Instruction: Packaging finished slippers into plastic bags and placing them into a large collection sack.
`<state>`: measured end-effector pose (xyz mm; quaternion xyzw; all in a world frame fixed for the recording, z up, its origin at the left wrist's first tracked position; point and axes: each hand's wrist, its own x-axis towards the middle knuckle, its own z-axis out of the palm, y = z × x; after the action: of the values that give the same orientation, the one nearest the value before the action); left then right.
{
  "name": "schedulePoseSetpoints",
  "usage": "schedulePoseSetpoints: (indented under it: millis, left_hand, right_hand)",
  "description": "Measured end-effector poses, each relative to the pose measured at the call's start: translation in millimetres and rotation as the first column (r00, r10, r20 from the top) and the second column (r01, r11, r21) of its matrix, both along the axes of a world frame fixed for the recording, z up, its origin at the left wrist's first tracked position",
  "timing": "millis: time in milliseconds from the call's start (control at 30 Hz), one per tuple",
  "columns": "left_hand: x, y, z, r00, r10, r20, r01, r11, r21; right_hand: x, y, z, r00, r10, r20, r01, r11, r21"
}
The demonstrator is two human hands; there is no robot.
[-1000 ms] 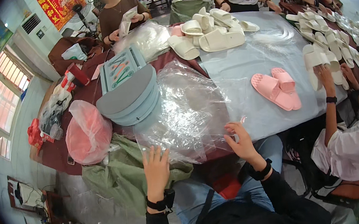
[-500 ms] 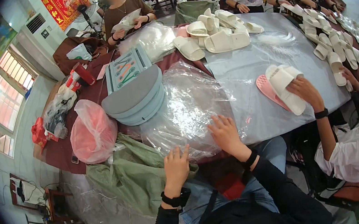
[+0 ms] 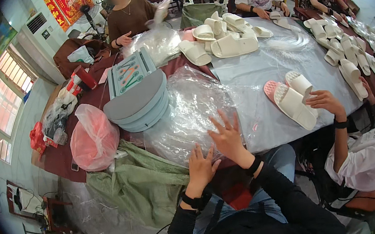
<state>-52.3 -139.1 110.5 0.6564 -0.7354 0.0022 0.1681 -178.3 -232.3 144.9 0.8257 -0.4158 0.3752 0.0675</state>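
Observation:
At the near table edge, clear plastic bags (image 3: 191, 107) lie in a flat, shiny heap. My right hand (image 3: 229, 141) rests over the heap's near side, fingers spread, holding nothing. Close beside it, lower and to the left, is my left hand (image 3: 200, 168), with its fingers stretched apart and nothing in it. Left of the bags sits a stack of grey rounded pieces (image 3: 140, 105) by a grey patterned box (image 3: 132, 73). To the right, white slippers (image 3: 294, 107) lie with a pink slipper (image 3: 270, 87) partly under them, a co-worker's hand (image 3: 327, 101) at them.
White slippers (image 3: 235, 45) are heaped at the far middle, and more (image 3: 348, 49) cover the right side. A pink plastic bag (image 3: 94, 138) stands at left. A green sack (image 3: 135, 187) hangs over the near edge. Co-workers sit across and to the right.
My left hand has shifted right, closer to my right hand, which has moved slightly left and spread its fingers. The right co-worker's white slipper has been lowered beside another; the far co-worker lifts a bag.

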Motion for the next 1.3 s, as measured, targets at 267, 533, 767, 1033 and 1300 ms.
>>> schedulePoseSetpoints:
  millis: [267,533,767,1033,1300]
  left_hand:
    - [18.4,6.9,4.9,0.976,-0.140,-0.167,0.164,0.977,0.139]
    - [5.0,7.0,57.3,0.999,-0.037,0.003,0.036,0.938,-0.346]
    - [36.2,-5.4,-12.6,0.998,-0.023,-0.063,0.018,0.997,-0.076]
    - [27.8,-7.6,-17.9,0.992,-0.024,-0.122,0.011,0.994,-0.105]
    - [33.2,-2.9,-24.3,0.982,-0.034,-0.186,0.021,0.997,-0.070]
  right_hand:
    - [2.7,16.5,-26.2,0.908,0.360,-0.216,-0.350,0.933,0.081]
    - [-15.5,12.7,-46.4,0.918,0.351,-0.185,-0.335,0.936,0.112]
    - [-35.6,27.3,-33.4,0.939,0.311,0.145,-0.335,0.923,0.191]
    - [-176.2,-27.4,-45.7,0.497,-0.636,0.591,0.577,0.750,0.322]
    - [-225.6,-62.6,-47.3,0.365,-0.657,0.660,0.253,0.752,0.608]
